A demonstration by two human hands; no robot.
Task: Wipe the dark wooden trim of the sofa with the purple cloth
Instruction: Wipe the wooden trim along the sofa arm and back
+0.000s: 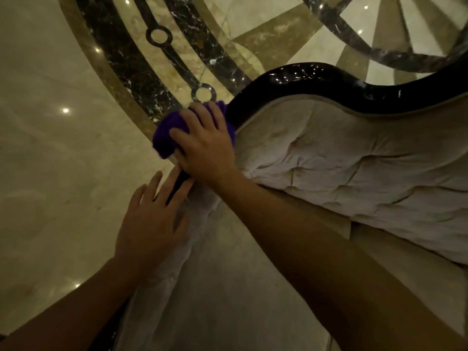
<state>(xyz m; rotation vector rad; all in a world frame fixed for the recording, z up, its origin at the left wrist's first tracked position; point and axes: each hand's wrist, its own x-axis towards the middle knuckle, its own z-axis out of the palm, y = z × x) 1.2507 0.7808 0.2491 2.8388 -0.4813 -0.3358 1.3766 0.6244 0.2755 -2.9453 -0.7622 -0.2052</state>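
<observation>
A glossy dark wooden trim (298,82) curves along the top of a cream tufted sofa back (354,158). My right hand (205,145) presses a bunched purple cloth (168,133) onto the trim at its left bend, fingers spread over the cloth. Just below it, my left hand (152,216) rests flat and open on the sofa's upholstered edge, its fingertips lying across a short dark stretch of trim. The cloth and my right hand hide the trim beneath them.
Polished marble floor (50,148) with dark inlaid bands and rings (159,36) lies beyond the sofa's left and top. The cream seat cushion (228,287) fills the lower middle between my forearms.
</observation>
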